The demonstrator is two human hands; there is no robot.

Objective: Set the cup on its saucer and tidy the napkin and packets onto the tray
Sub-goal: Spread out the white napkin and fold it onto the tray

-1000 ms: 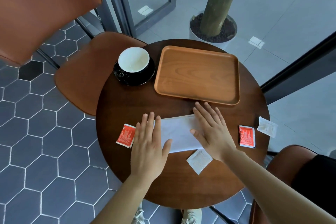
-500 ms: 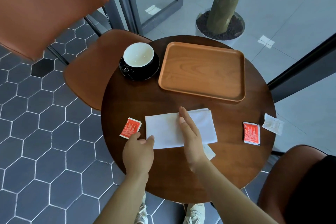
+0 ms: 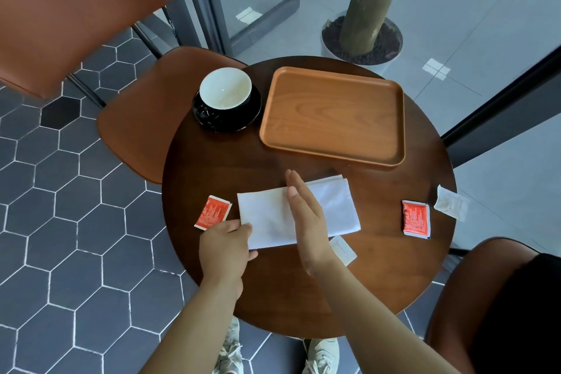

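- L hand: fingers curled at the near-left corner of the napkin, pinching it.
- R hand: fingers straight & together, set edge-on across the napkin's middle, tips at its far edge. It grasps nothing.
- Napkin: white, folded, flat on the bench. Layers show at the far-right corner. It's near the tray but apart from it.
- Cup: white inside, sits on the black saucer at far-left of the bench, just beside the tray's left rim.
- Tray: wooden, rectangular w/ rounded corners, on the far side of the bench.
- Left red packet: on the bench just left of the napkin, right by the L hand's knuckles.
- Right red packet: well right of the napkin. The edge white packet is just beside it, at the bench rim.
- Near white packet: by the napkin's near edge, next to the R wrist, partly hidden.
- Brown chair tucked at the bench's left. Pale shoes show below the bench on grey hex floor tiles.
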